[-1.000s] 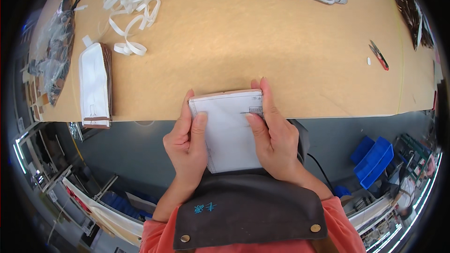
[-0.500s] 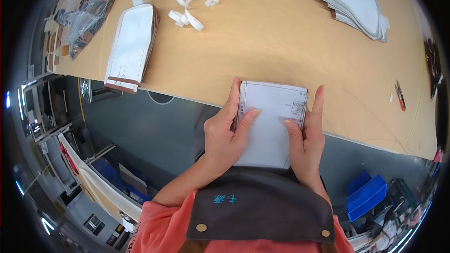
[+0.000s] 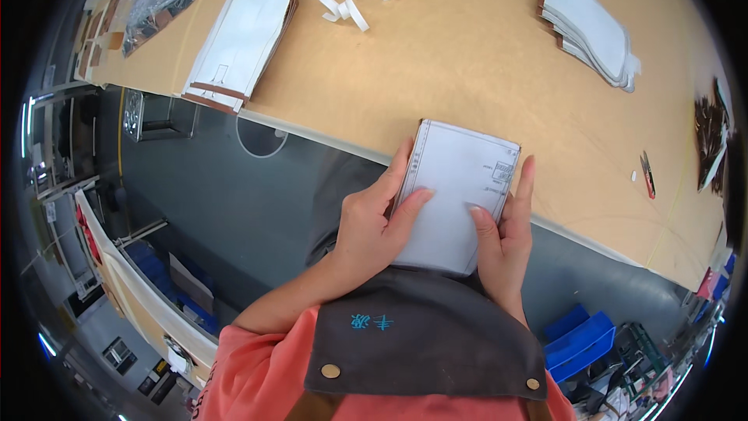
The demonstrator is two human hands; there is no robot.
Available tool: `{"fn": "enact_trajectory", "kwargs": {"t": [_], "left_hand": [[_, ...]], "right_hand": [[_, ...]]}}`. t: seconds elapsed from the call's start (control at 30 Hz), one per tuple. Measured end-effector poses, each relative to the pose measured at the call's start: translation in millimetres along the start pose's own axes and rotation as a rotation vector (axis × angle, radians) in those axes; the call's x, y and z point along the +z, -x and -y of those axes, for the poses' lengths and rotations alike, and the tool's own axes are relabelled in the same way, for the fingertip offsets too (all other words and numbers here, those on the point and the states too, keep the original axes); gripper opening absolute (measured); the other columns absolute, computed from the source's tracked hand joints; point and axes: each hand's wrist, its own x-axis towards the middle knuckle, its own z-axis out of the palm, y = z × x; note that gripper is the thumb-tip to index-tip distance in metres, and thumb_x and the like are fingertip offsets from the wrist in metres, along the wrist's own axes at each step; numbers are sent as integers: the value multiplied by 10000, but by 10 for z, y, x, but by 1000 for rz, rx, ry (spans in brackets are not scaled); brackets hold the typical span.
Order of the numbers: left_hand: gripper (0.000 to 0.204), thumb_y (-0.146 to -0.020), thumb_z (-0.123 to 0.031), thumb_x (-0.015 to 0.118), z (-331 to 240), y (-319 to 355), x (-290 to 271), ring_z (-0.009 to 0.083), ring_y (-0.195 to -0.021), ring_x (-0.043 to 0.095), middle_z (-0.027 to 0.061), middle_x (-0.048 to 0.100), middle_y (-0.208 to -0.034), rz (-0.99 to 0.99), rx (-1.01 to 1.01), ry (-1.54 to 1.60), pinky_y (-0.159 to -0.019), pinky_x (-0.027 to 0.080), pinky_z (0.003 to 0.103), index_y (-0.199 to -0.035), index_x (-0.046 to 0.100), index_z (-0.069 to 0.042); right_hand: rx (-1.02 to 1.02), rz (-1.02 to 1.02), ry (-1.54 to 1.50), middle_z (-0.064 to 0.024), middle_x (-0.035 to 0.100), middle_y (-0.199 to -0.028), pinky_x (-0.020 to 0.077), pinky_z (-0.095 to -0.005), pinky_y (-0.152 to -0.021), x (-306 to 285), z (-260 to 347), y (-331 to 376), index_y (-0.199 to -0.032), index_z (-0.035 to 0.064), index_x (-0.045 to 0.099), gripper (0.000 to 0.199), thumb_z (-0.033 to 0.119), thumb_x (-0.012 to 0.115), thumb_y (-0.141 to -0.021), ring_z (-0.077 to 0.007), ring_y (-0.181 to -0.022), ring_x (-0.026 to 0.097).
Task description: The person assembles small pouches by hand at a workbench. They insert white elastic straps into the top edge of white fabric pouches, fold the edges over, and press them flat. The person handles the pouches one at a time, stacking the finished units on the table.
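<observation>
A stack of white rectangular panels (image 3: 448, 210) with dark edges and thin printed outlines lies between my two hands, at the table's near edge and just above my apron. Along its left side is my left hand (image 3: 380, 222), thumb laid on the top face and fingers against the edge. On the opposite side, my right hand (image 3: 505, 238) grips it with the thumb on top and one finger pointing up past the edge. The fingertips underneath are hidden.
On the tan table (image 3: 436, 54) lie a white-topped stack with brown edges (image 3: 241, 39), white tape (image 3: 347, 8), another fanned stack (image 3: 588, 27), small red-handled snips (image 3: 648, 175) and a clear plastic bag (image 3: 167, 4). Blue bins (image 3: 580, 343) stand below at right.
My view has swung, so the table and its things appear shifted and turned. The held stack tilts slightly more clockwise in the picture; both hands keep their grip on it.
</observation>
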Motion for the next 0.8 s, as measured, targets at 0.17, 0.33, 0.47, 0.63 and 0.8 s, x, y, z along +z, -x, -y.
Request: {"fn": "enact_trajectory", "kwargs": {"t": [0.17, 0.33, 0.47, 0.63, 0.8], "left_hand": [[596, -904, -53, 705, -100, 155, -119, 189, -607, 638, 179, 649, -771, 47, 47, -143, -587, 514, 276, -1429, 455, 79], [594, -901, -52, 706, -118, 262, -109, 222, -595, 645, 167, 620, -726, 14, 151, -269, -572, 509, 285, -1426, 460, 76], [593, -928, -45, 674, -142, 331, -119, 148, -754, 666, 200, 707, -956, 47, 111, -206, -689, 529, 255, -1460, 430, 48], [602, -891, -75, 723, -86, 452, -140, 262, -668, 698, 218, 701, -890, 48, 25, -44, -621, 539, 298, -1421, 471, 61], [571, -883, -69, 731, -69, 556, -118, 187, -723, 728, 209, 721, -910, 5, 89, -242, -654, 546, 272, -1403, 517, 30]], "right_hand": [[-46, 7, 93, -147, 580, -1387, 456, -271, -984, -25, -115, 163, -1557, -22, 243, 699, -25, 603, -958, -176, -1175, 598], [-122, -14, 366, -164, 599, -1368, 478, -271, -949, -28, -86, 307, -1567, -6, 219, 716, 2, 607, -966, -170, -1123, 629], [-66, -41, 155, -178, 626, -1327, 497, -259, -900, -33, -96, 391, -1566, -13, 208, 735, 43, 628, -965, -145, -1069, 642], [-11, -28, -61, -168, 681, -1224, 511, -251, -853, -62, -194, 476, -1541, -5, 296, 718, 70, 677, -936, -117, -984, 658], [-127, -86, 394, -183, 703, -1148, 521, -263, -845, -42, -208, 604, -1491, 7, 415, 652, 91, 711, -916, -164, -903, 698]]}}
